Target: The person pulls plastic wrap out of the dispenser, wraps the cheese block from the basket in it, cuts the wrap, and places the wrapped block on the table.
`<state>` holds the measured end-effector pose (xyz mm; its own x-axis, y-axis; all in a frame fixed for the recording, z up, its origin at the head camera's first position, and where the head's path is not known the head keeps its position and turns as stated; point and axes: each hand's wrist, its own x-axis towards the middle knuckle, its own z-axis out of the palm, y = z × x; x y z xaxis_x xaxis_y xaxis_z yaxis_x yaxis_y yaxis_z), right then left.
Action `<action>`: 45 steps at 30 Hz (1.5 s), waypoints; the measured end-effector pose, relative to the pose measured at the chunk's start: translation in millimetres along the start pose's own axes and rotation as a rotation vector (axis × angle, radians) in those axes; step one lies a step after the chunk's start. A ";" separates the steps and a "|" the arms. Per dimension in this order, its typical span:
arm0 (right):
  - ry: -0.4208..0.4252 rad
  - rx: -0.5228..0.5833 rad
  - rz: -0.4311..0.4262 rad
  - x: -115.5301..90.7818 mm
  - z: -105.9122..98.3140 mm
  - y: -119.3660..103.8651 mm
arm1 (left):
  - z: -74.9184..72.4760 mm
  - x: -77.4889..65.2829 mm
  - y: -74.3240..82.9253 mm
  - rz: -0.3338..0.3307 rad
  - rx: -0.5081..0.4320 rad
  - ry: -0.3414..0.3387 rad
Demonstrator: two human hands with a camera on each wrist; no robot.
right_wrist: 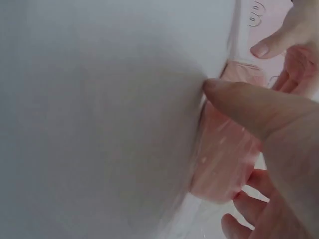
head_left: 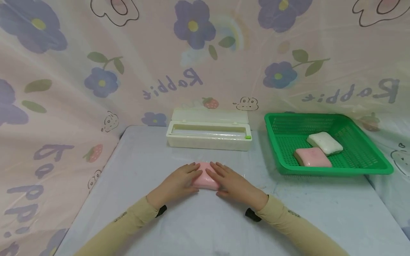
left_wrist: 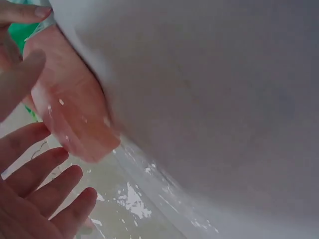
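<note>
A pink bar [head_left: 206, 179], soap-like and wrapped in clear, glossy film, lies on the table in front of me. My left hand [head_left: 177, 181] is at its left side with fingers spread and fairly straight. In the left wrist view those fingers [left_wrist: 52, 186] show beside the bar [left_wrist: 72, 94]. From the other side my right hand [head_left: 235, 183] touches the bar, fingertips on top. The right wrist view has the right thumb [right_wrist: 239, 102] across the bar's near edge and the fingers at its far side. Part of the bar is hidden under both hands.
Behind the bar stands a white cling film box [head_left: 208, 142] with its lid raised and a roll inside. At right a green basket [head_left: 336, 170] holds another pink bar [head_left: 312, 157] and a white bar [head_left: 326, 143]. A printed curtain [head_left: 230, 78] hangs behind the table.
</note>
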<state>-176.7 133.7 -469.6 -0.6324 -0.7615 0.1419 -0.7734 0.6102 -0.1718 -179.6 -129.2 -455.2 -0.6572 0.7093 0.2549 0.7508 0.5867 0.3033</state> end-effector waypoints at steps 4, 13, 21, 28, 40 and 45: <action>-0.013 -0.092 -0.009 2.6 0.6 -0.5 | 3.5 4.3 0.6 0.028 0.074 0.000; 0.029 -0.032 -0.063 7.6 -7.6 5.4 | -0.1 11.8 0.7 0.039 0.101 -0.041; 0.016 0.342 0.010 15.1 -20.0 22.3 | -9.6 22.6 -11.3 -0.100 -0.238 -0.081; 0.039 0.630 0.061 29.2 -25.4 47.7 | -17.0 41.5 -34.1 -0.142 -0.499 -0.075; 0.022 0.835 0.401 45.6 -21.9 76.7 | -16.8 63.4 -62.7 -0.223 -0.654 0.032; 0.128 0.818 0.482 49.7 -17.6 78.5 | -14.9 71.4 -68.3 -0.256 -0.614 0.091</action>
<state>-269.6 147.6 -458.9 -0.9122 -0.4090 -0.0244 -0.1891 0.4732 -0.8604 -278.8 -124.4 -444.0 -0.8328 0.5258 0.1731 0.4144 0.3848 0.8248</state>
